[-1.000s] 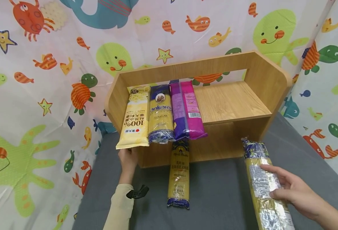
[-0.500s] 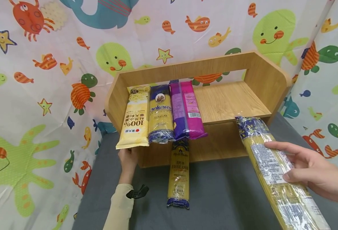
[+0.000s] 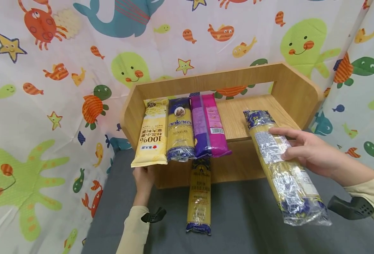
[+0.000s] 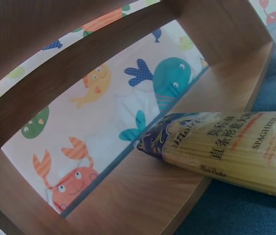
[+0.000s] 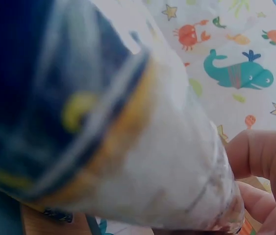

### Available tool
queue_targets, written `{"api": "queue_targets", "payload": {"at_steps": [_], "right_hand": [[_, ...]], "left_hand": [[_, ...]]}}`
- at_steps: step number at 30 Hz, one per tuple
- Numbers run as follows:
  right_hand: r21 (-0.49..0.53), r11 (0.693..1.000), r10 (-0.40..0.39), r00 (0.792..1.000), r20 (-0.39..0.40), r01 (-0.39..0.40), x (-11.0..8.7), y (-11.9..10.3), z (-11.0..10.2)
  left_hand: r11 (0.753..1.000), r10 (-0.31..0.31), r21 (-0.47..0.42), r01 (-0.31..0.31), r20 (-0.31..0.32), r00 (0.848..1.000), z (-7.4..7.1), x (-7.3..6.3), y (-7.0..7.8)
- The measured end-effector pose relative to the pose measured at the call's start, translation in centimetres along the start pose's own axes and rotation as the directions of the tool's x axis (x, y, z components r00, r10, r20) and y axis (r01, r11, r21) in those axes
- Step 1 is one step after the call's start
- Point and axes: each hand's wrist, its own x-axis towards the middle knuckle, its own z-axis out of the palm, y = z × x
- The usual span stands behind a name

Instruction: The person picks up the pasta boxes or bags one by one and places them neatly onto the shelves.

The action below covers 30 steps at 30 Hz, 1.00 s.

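Note:
My right hand [image 3: 314, 151] grips a clear-wrapped spaghetti packet [image 3: 279, 169] with blue ends, thumb and fingers across its white label. The packet is tilted, its far end over the front of the wooden shelf's [image 3: 234, 106] upper board. Close up in the right wrist view, the same packet [image 5: 142, 166] is blurred. My left hand [image 3: 143, 181] is at the shelf's lower left front, just under a yellow pasta packet [image 3: 150, 134]; its fingertips are hidden, so I cannot tell whether it grips the shelf. Another spaghetti packet [image 3: 199, 197] lies partly inside the lower compartment.
On the upper board, an Ankara pasta packet [image 3: 179, 130] and a pink-purple packet [image 3: 209, 127] lie beside the yellow one, their near ends past the front edge. Bare board shows between the pink packet and the right side panel [image 3: 298, 91]. A grey cloth [image 3: 237, 211] covers the table.
My right hand has lifted the spaghetti packet from the right front and carried it up and left to the upper board's front edge. The left hand has stayed at the shelf. The head view shifted slightly.

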Motion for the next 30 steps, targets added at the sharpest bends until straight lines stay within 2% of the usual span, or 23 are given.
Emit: {"api": "queue_targets", "payload": {"at_steps": [3, 7, 17, 23, 30], "right_hand": [[-0.041, 0.997, 0.059, 0.998, -0.039, -0.06, 1.9, -1.4, 0.7], [-0.07, 0.993, 0.096, 0.994, -0.05, -0.099, 4.3, -3.0, 1.7], [-0.165, 0.984, 0.056, 0.997, -0.062, -0.065, 8.8, -5.3, 2.4], [-0.213, 0.974, 0.054, 0.992, -0.115, -0.078, 10.8, -6.2, 2.9], [-0.302, 0.946, 0.052, 0.978, -0.204, -0.113, 12.7, -6.5, 2.9]], "left_hand": [[1.0, -0.013, 0.001, 0.013, -0.005, 1.0, -0.1, 0.1, 0.0], [1.0, -0.012, 0.021, 0.012, -0.01, 1.0, 0.0, 0.1, -0.1], [1.0, -0.025, 0.009, 0.025, -0.007, 1.0, -0.1, 0.1, 0.2], [0.999, -0.026, 0.024, 0.026, -0.009, 1.0, 0.0, 0.3, 0.1], [1.0, -0.017, 0.019, 0.017, -0.003, 1.0, 0.0, 0.1, -0.1]]}}
